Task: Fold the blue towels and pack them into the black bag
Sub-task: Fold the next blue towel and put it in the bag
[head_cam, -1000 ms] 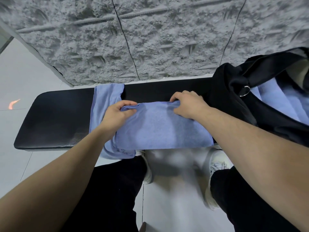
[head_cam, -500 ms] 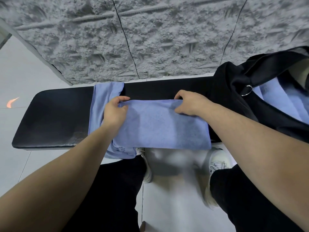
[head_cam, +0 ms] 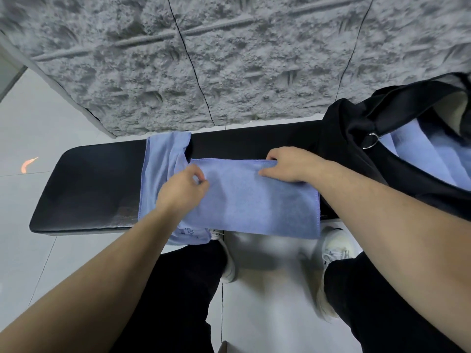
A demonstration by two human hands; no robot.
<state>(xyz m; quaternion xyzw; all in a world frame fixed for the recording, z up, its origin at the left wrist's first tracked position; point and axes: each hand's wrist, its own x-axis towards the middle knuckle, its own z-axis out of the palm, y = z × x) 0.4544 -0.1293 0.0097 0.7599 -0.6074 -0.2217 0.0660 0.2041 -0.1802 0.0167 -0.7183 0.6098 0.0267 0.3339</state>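
Towel (head_cam: 254, 200), half-folded across the desk's (head_cam: 96, 189) near edge, is pinched at its far edge by the right hand (head_cam: 288, 166), left hand (head_cam: 183, 189) fingers curled on it; edges should be squared before the black bag (head_cam: 356, 128) is loaded.

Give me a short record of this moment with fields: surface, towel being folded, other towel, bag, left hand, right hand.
surface: black bench
towel being folded: blue towel, flat on the bench, near edge hanging over
other towel: second blue towel, draped across the bench, partly under the first
bag: black bag, open, at the right end, blue cloth inside
left hand: left hand, fingers curled over the towel's left part
right hand: right hand, grips the far edge
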